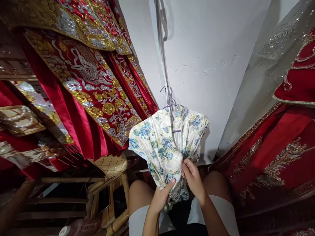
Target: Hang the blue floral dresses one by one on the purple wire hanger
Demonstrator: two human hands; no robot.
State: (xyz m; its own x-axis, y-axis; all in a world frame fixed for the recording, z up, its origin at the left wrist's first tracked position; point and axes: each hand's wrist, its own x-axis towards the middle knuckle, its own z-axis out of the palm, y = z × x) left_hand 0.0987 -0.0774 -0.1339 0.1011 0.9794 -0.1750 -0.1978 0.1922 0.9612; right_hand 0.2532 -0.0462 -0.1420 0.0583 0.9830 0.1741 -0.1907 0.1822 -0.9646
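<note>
A white short-sleeved garment with blue and yellow flowers (159,144) hangs in front of me on a thin purple wire hanger (169,98). Its lower part is gathered between my hands above my lap. My left hand (162,194) grips the lower left of the fabric, thumb on top, with its fingers hidden behind the cloth. At the front edge near the waist, my right hand (193,177) pinches the cloth between curled fingers. Whether a small fastener sits in that pinch I cannot make out.
A thin pale pole or strip (162,49) runs down from above to the hanger. Red garments with gold and silver embroidery (98,91) hang at left, more red beaded clothing (275,157) at right. Lower left stands a wooden chair or rack (110,196) beside a bottle (76,227).
</note>
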